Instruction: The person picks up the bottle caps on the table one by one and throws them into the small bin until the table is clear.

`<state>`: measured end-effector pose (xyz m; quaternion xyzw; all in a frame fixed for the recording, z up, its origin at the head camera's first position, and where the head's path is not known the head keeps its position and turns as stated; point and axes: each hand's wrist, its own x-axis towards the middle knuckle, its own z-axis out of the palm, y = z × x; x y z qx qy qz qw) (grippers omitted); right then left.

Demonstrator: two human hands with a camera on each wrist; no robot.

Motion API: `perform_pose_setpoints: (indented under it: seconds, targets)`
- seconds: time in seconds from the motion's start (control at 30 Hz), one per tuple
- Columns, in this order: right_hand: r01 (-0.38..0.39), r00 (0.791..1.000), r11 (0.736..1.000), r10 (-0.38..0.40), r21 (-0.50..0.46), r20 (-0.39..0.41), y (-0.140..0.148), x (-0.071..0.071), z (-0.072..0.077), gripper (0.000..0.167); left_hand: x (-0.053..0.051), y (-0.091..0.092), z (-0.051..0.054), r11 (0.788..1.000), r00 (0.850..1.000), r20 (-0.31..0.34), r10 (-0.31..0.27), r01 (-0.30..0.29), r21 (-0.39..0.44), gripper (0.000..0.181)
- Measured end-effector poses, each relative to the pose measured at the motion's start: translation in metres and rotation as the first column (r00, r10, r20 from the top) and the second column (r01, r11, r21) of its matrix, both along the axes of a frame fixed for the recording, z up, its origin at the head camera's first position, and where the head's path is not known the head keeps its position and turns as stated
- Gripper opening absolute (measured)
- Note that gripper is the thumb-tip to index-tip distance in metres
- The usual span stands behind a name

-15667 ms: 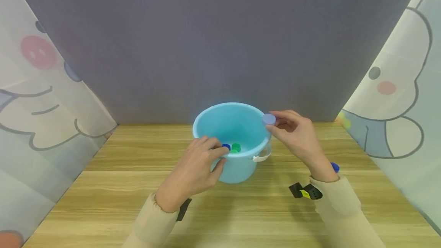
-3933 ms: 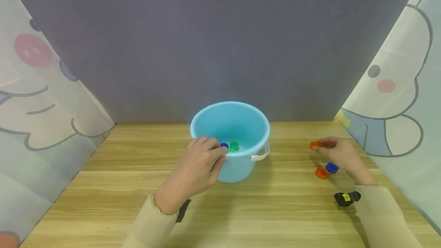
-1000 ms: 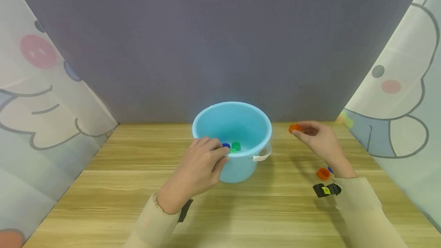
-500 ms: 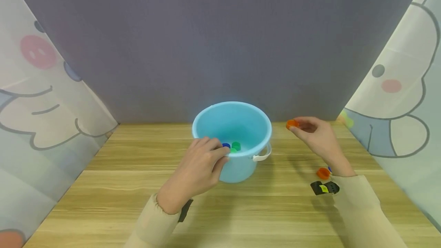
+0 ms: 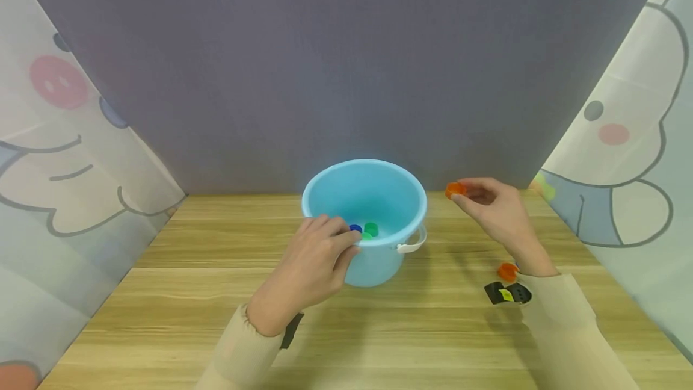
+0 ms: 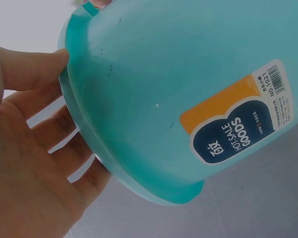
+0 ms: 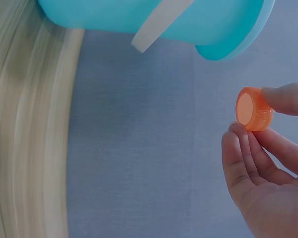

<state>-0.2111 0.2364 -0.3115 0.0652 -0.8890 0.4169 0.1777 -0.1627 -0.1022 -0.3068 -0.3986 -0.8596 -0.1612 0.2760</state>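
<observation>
Right of the blue bucket (image 5: 376,266), lifted off the tabletop (image 5: 449,330) and apart from the rim (image 5: 400,237), is an orange cap (image 5: 456,190), pinched between the thumb and fingers of the right hand (image 5: 499,212). Short and round, it has no long axis to mind; by the right wrist view its flat face turns toward the tabletop. It sits at the fingertips on the bucket side of that hand, so it lies between hand and bucket, and the right hand is the nearer by far. From the cap, the bucket's mouth is leftward; the edge between them is the rim's right side, with the cap about level with it, though height is hard to judge. Just below that edge hangs a white handle (image 5: 413,247). Over the front-left rim the left hand (image 5: 311,263) grips, thumb outside. Inside are a dark blue cap (image 5: 355,229), a green cap (image 5: 371,229) and a light green cap (image 5: 366,236). By the right wrist rests a second orange cap (image 5: 508,271). Behind the bucket rises a grey backdrop (image 5: 346,77); more room lies toward the front.
</observation>
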Motion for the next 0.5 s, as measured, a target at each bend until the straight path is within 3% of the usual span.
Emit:
perform_pose_setpoints:
  seconds: [0.5]
  targets:
    - [-0.034, 0.997, 0.999, 0.033, -0.011, -0.064, -0.011, 0.002, 0.007, 0.045, 0.0, 0.0, 0.0, 1.0, 1.0, 0.006, 0.001, -0.001, 0.0, 0.013]
